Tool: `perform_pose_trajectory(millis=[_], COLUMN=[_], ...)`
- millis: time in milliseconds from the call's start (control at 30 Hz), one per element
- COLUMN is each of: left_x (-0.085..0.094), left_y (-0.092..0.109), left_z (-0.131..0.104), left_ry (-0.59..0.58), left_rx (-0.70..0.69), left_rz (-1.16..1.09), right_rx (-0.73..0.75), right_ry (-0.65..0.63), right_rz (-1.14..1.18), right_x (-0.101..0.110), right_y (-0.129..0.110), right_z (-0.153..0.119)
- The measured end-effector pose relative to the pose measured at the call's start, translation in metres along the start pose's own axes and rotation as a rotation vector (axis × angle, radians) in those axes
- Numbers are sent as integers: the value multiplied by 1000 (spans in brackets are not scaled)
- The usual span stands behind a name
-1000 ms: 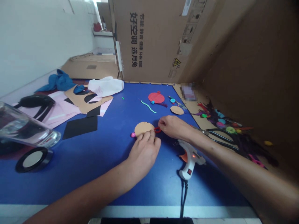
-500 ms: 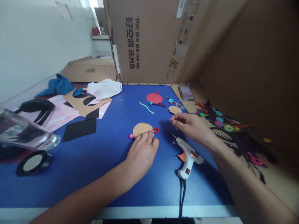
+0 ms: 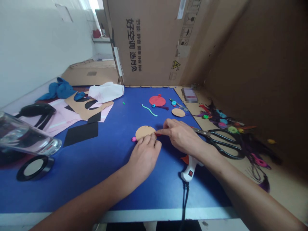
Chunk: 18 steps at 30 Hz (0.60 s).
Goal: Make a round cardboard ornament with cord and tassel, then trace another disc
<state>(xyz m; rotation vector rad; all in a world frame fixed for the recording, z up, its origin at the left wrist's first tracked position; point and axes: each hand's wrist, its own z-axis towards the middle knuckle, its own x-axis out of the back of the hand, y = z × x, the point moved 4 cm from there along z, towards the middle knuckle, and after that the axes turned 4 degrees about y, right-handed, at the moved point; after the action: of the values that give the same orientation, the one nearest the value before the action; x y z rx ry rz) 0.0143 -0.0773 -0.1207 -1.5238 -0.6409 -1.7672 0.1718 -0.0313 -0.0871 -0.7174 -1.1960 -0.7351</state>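
Observation:
A tan paper disc point(image 3: 145, 130) lies on the blue table, with a pink bead point(image 3: 133, 139) at its left edge. My left hand point(image 3: 145, 152) rests on the disc's near edge, fingers laid flat and pressing it down. From the right, my right hand point(image 3: 176, 133) reaches over, its index finger stretched out to the disc's right edge. Under that fingertip a bit of red cord point(image 3: 158, 134) shows, mostly covered. Below my right wrist lies a white glue gun point(image 3: 189, 170), its nozzle hidden by the arm.
Black scissors point(image 3: 225, 141) lie right of my right hand. Farther back are a red disc point(image 3: 157, 101), a second tan disc point(image 3: 178, 112) and a mint cord point(image 3: 149, 110). A clear bottle point(image 3: 29, 138) and black paper point(image 3: 81, 133) lie left; beads and tassels lie right.
My right hand has moved left and slightly down to the disc's right edge, now covering most of the red loop and the glue gun's front. My left hand has stayed on the disc.

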Motion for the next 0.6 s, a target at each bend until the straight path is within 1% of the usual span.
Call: perform_pose_trajectory(millis=[300, 500, 600], left_x=[-1, -3, -4], left_y=[0, 0, 0], left_z=[0, -1, -2], left_ry=[29, 53, 63], left_rx=[-12, -8, -10], left_rz=[-8, 13, 19], right_rx=[-14, -18, 4], right_ry=[-30, 12, 16], right_rz=[-37, -13, -34], right_x=[-7, 1, 4], right_y=[-1, 1, -2], right_z=[3, -4, -7])
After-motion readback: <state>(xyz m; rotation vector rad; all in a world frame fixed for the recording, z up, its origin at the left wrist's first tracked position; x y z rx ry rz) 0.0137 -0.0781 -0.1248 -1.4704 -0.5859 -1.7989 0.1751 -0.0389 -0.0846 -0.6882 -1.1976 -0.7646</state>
